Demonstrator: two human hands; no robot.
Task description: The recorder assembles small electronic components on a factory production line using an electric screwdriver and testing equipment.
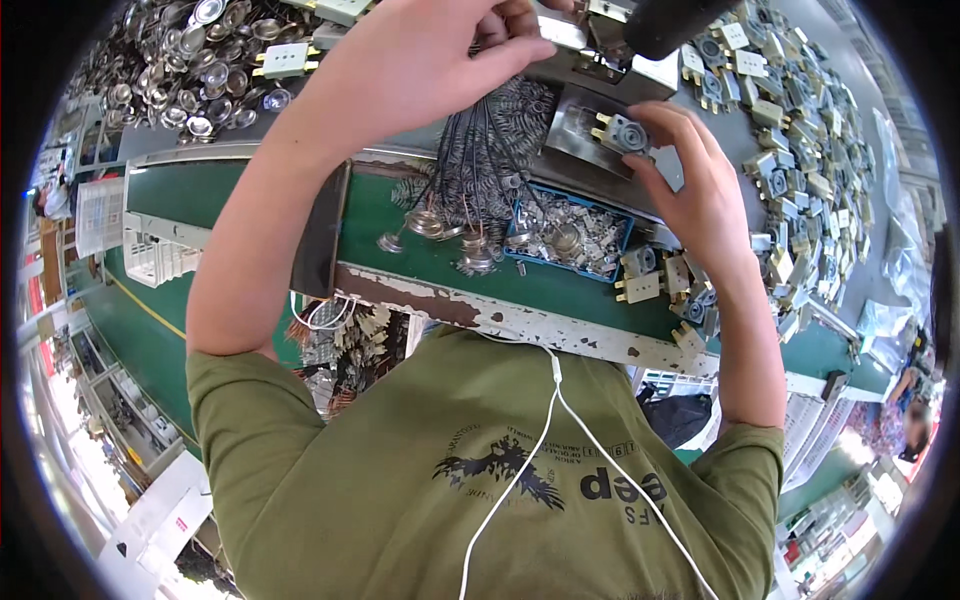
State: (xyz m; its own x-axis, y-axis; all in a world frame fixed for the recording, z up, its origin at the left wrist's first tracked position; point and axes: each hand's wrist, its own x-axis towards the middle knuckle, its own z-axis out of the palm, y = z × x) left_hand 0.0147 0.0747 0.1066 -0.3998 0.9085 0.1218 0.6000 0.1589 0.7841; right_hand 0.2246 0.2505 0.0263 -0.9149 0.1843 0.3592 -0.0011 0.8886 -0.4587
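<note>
My right hand (690, 165) pinches a small square grey part (625, 133) between thumb and fingers. The part has a round dark centre, and brass prongs stick out on its left. It is held at a flat metal block (580, 125) below the machine head (605, 45). Up at the top edge, my left hand (450, 60) is closed, its fingers curled and thumb stretched toward the machine. What those fingers hold, if anything, is hidden. Under my left hand hangs a bundle of dark coiled wires (490, 140), with round metal discs (425, 222) at its lower ends.
A blue tray (627, 237) of small metal pieces sits before the block. Many similar square parts (780, 180) are heaped to the right. Shiny round metal caps (195, 75) are piled at the far left. The bench's worn white edge (500, 318) runs near my body.
</note>
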